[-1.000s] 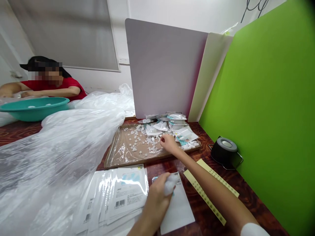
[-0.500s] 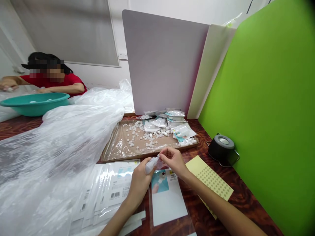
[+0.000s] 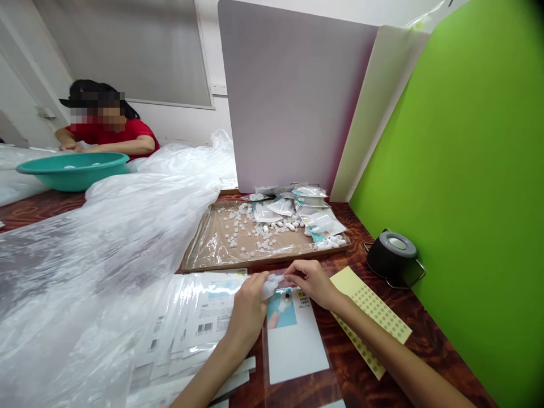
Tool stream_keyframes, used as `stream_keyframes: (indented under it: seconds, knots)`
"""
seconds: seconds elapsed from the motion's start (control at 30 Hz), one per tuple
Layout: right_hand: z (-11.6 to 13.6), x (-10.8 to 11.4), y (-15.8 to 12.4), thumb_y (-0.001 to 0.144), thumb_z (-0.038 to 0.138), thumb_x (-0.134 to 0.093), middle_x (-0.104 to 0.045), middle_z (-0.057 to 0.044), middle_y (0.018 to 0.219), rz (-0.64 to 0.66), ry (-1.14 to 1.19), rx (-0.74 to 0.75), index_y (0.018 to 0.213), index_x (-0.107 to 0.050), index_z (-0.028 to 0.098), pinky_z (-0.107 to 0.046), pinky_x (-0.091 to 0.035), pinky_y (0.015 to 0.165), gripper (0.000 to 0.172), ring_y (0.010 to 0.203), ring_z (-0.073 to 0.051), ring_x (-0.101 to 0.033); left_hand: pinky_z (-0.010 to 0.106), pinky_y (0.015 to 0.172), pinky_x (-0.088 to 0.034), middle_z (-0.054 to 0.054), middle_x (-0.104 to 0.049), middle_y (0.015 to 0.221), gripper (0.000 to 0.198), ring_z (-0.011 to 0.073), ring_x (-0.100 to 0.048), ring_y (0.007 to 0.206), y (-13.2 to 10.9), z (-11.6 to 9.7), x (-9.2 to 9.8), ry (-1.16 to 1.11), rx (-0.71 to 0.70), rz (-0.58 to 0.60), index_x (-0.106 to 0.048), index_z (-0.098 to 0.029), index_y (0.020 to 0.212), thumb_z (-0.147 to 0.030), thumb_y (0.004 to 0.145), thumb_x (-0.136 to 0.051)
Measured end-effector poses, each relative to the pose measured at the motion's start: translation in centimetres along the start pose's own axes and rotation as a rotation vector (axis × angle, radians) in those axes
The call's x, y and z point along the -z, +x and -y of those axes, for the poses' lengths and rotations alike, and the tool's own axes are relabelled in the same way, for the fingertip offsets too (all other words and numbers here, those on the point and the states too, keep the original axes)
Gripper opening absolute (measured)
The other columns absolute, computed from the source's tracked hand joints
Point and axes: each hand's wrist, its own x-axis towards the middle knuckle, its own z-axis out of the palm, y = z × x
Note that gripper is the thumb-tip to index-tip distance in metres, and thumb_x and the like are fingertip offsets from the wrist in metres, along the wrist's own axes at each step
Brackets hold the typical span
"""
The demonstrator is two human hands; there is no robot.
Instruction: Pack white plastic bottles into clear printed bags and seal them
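Observation:
My left hand (image 3: 250, 306) is closed round a small white plastic piece (image 3: 270, 287), tip pointing right. My right hand (image 3: 309, 280) pinches at that tip with thumb and forefinger; what it pinches is too small to name. Both hands hover over a clear packet with a white card and blue picture (image 3: 293, 334) lying on the dark wood table. Just beyond them stands a brown tray (image 3: 212, 258) lined with clear film, strewn with several small white parts (image 3: 263, 235) and filled packets (image 3: 312, 212) at its far right.
A stack of printed packets (image 3: 199, 323) lies left of my hands, a yellow sticker sheet (image 3: 372, 309) on the right. A black round holder (image 3: 393, 255) stands by the green partition (image 3: 467, 170). Crumpled clear plastic sheeting (image 3: 93, 255) covers the left. Another person in red sits behind a teal basin (image 3: 72, 170).
My right hand came back from the tray to meet my left hand over the packet. My left hand rose from the card. The camera view shifted slightly.

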Motion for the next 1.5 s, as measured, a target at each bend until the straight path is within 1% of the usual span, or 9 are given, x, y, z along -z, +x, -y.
stream_keyframes:
  seconds: [0.3, 0.43, 0.5, 0.6, 0.67, 0.87, 1.03, 1.27, 1.5]
  knots:
    - [-0.6, -0.6, -0.1, 0.086, 0.022, -0.061, -0.07, -0.002, 0.066, 0.069, 0.006, -0.06, 0.077, -0.07, 0.014, -0.022, -0.046, 0.057, 0.015, 0.059, -0.013, -0.061, 0.036, 0.09, -0.046, 0.01, -0.068, 0.112, 0.06, 0.0251, -0.06, 0.107, -0.1, -0.2, 0.0, 0.033, 0.0, 0.014, -0.062, -0.016, 0.109, 0.006, 0.059, -0.039]
    - [-0.6, 0.6, 4.6, 0.086, 0.033, -0.065, -0.072, 0.0, 0.073, 0.168, -0.085, -0.11, 0.078, -0.071, 0.016, -0.023, -0.051, 0.063, 0.02, 0.07, -0.014, -0.066, 0.033, 0.079, -0.047, 0.006, -0.069, 0.098, 0.039, 0.0232, -0.063, 0.093, 0.2, -0.4, 0.4, -0.008, 0.012, 0.0, -0.061, -0.02, 0.099, -0.002, 0.072, -0.04]
    - [-0.9, 0.7, 8.0, 0.093, 0.033, -0.056, -0.072, -0.003, 0.088, 0.121, -0.178, -0.172, 0.092, -0.069, 0.015, -0.027, -0.053, 0.075, 0.022, 0.083, -0.015, -0.066, 0.031, 0.073, -0.047, 0.004, -0.068, 0.091, 0.029, 0.0217, -0.063, 0.085, 0.3, -0.6, 0.6, -0.036, 0.03, -0.013, -0.06, -0.021, 0.093, -0.008, 0.078, -0.039]
    - [-1.6, -0.1, 11.7, 0.093, 0.033, -0.059, -0.066, -0.005, 0.106, 0.112, -0.334, -0.307, 0.106, -0.063, 0.014, -0.036, -0.055, 0.08, 0.023, 0.091, -0.018, -0.065, 0.029, 0.068, -0.045, 0.003, -0.067, 0.086, 0.02, 0.0197, -0.062, 0.077, 0.3, -0.8, 0.8, -0.077, 0.053, -0.02, -0.057, -0.022, 0.086, -0.014, 0.084, -0.038]
    - [-2.3, -1.0, 12.6, 0.093, 0.034, -0.06, -0.064, -0.006, 0.113, 0.132, -0.417, -0.374, 0.111, -0.062, 0.016, -0.037, -0.056, 0.081, 0.026, 0.094, -0.02, -0.064, 0.029, 0.069, -0.045, 0.003, -0.067, 0.086, 0.019, 0.0196, -0.062, 0.078, 0.2, -0.7, 0.8, -0.098, 0.057, -0.018, -0.056, -0.023, 0.085, -0.015, 0.085, -0.038]
    - [-3.6, -2.8, 12.1, 0.093, 0.033, -0.058, -0.062, -0.008, 0.118, 0.124, -0.571, -0.415, 0.116, -0.059, 0.016, -0.041, -0.054, 0.086, 0.028, 0.101, -0.021, -0.063, 0.03, 0.072, -0.043, 0.004, -0.065, 0.089, 0.025, 0.0207, -0.06, 0.084, 0.1, -0.5, 0.4, -0.116, 0.072, -0.021, -0.057, -0.022, 0.09, -0.007, 0.078, -0.041]
    - [-3.9, -2.9, 12.4, 0.093, 0.033, -0.059, -0.062, -0.008, 0.117, 0.13, -0.598, -0.369, 0.117, -0.059, 0.016, -0.041, -0.054, 0.085, 0.029, 0.1, -0.021, -0.063, 0.03, 0.069, -0.042, 0.004, -0.064, 0.086, 0.023, 0.0208, -0.059, 0.08, 0.0, -0.7, 0.5, -0.105, 0.073, -0.015, -0.057, -0.021, 0.084, -0.006, 0.078, -0.041]
    - [-3.6, -2.8, 12.2, 0.094, 0.033, -0.058, -0.063, -0.007, 0.114, 0.149, -0.578, -0.263, 0.115, -0.059, 0.015, -0.039, -0.055, 0.083, 0.028, 0.096, -0.019, -0.064, 0.031, 0.074, -0.044, 0.005, -0.066, 0.092, 0.025, 0.0215, -0.06, 0.085, 0.2, -0.7, 0.5, -0.111, 0.058, -0.017, -0.059, -0.021, 0.092, -0.007, 0.079, -0.043]
    - [-3.2, -1.9, 11.0, 0.093, 0.035, -0.059, -0.064, -0.005, 0.105, -0.009, -0.578, -0.199, 0.108, -0.061, 0.014, -0.038, -0.055, 0.079, 0.025, 0.09, -0.018, -0.064, 0.031, 0.075, -0.046, 0.005, -0.069, 0.094, 0.022, 0.0218, -0.063, 0.088, 0.3, -0.4, 0.4, -0.141, 0.067, -0.049, -0.063, -0.022, 0.093, -0.015, 0.084, -0.044]
